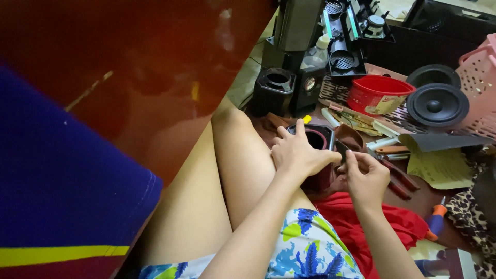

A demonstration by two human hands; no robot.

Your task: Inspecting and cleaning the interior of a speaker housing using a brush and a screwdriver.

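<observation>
**Two hands on a small black speaker housing, floor strewn with parts**

The person sits on the floor [243, 77], bare legs stretched forward, a glossy red-brown surface [155, 62] rising on the left. The floor ahead is crowded: two loose speaker cones [437, 103] with black rubber surrounds, a round red plastic tub [380, 93], a pink perforated basket [478, 77], a taller black speaker cabinet [276, 90], yellowed paper sheets [442, 165], red-handled pliers [400, 181] and an orange-handled screwdriver [436, 214]. A crumpled red cloth [382, 217] lies by the right forearm.

The black speaker housing [318, 139], a boxy shell of smooth plastic with rounded corners and a round opening on top, stands just past the knee. The left hand [299, 155] lies over its near side, fingers spread and curled around the rim, so the grip is clenched on the housing. The right hand [367, 175] sits just beside the housing's right edge, thumb and fingertips pinched together on a small dark piece [342, 150] that touches or nearly touches the housing's corner; what the piece is cannot be told. Both hands are close together, wrists nearly meeting above the red cloth.
</observation>
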